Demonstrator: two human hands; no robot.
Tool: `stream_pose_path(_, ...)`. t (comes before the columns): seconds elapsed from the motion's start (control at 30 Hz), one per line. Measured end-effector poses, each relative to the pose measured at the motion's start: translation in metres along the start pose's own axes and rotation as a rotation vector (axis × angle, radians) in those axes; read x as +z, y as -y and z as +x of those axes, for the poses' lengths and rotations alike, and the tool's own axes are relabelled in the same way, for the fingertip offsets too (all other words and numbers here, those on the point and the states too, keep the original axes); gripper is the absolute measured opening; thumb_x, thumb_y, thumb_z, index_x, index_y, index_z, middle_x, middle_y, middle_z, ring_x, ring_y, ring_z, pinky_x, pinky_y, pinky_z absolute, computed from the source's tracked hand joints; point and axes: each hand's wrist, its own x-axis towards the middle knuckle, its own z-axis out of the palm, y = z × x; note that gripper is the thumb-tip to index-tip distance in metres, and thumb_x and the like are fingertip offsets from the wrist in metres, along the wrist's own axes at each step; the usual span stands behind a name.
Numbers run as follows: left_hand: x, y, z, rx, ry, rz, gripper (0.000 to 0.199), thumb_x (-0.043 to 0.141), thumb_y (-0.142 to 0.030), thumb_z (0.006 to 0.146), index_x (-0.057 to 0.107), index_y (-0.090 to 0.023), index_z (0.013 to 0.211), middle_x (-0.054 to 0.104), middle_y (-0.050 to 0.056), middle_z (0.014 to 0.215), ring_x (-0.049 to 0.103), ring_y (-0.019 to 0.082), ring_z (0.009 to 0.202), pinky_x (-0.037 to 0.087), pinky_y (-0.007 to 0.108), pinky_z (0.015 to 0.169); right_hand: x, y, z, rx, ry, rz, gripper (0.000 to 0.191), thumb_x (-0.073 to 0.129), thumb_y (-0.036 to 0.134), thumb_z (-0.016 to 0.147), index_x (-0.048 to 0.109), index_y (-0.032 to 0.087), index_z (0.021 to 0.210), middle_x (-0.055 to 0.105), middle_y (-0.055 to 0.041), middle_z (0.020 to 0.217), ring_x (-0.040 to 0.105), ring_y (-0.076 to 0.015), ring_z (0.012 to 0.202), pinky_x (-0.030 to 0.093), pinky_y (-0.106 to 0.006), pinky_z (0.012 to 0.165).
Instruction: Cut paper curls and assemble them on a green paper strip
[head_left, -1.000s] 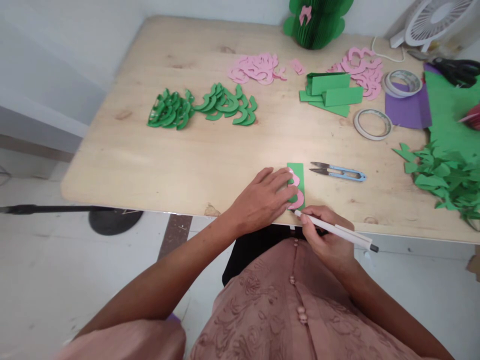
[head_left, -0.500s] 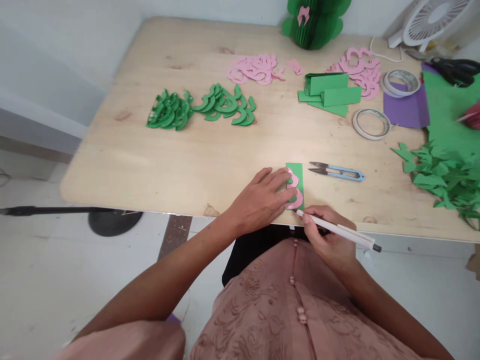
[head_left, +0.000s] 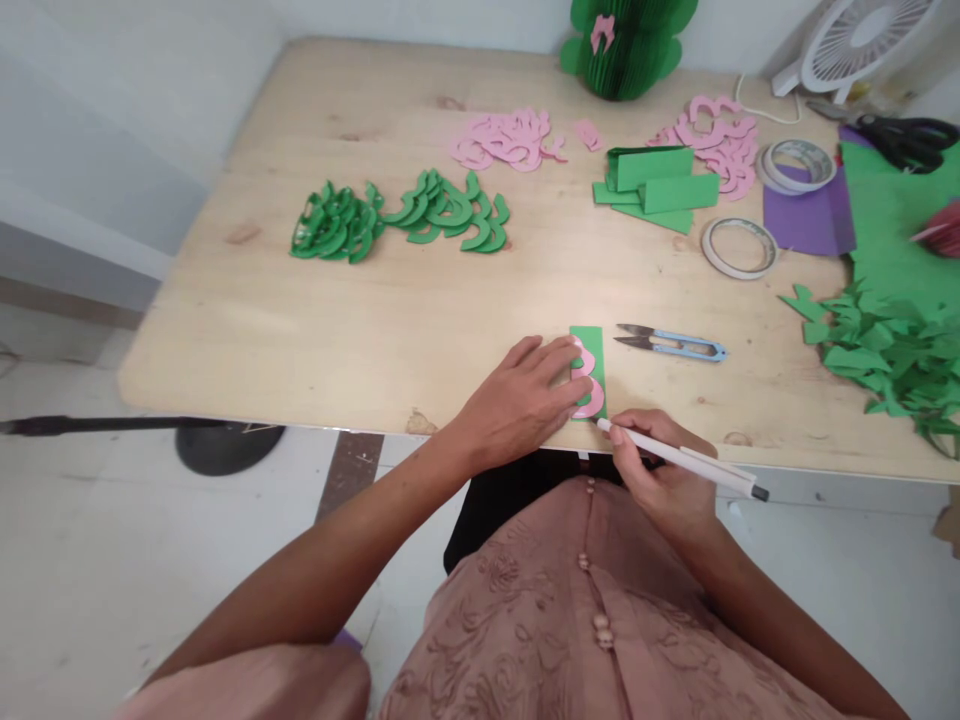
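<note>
Near the table's front edge lies a green paper strip (head_left: 589, 340) with a pink paper cutout (head_left: 591, 402) of curved outline on top. My left hand (head_left: 521, 395) lies flat over their left side, fingers stretched out and pressing on them; part of the cutout is hidden beneath. In my right hand (head_left: 664, 465) is a white pen (head_left: 686, 459), gripped low, its tip at the lower right edge of the cutout. Blue thread snips (head_left: 671, 343) rest on the table just right of the strip.
Green curved cutouts (head_left: 450, 205) and pink cutouts (head_left: 506, 138) lie farther back. Folded green paper (head_left: 660, 182), tape rolls (head_left: 740, 249), purple paper (head_left: 814, 215) and green scraps (head_left: 885, 350) occupy the right. Behind stand a green honeycomb paper piece (head_left: 626, 50) and a white fan (head_left: 862, 40).
My right hand and the pen have shifted slightly right along the cutout's lower edge. My left hand stays in place on the paper.
</note>
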Motion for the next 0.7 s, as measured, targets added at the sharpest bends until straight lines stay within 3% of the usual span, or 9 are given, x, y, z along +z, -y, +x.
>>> stream_pose_path(0.7, 0.0008, 0.0004, 0.0001, 0.008, -0.019, 0.005, 0.025, 0.04, -0.018, 0.091, 0.057, -0.024, 0.108, 0.05, 0.012, 0.127, 0.035, 0.024, 0.132, 0.028, 0.045, 0.106, -0.004, -0.0043, 0.001, 0.054, -0.017, 0.012, 0.006, 0.059, 0.023, 0.08, 0.063, 0.021, 0.077, 0.064, 0.0024, 0.061, 0.056, -0.0117, 0.049, 0.045, -0.023, 0.048)
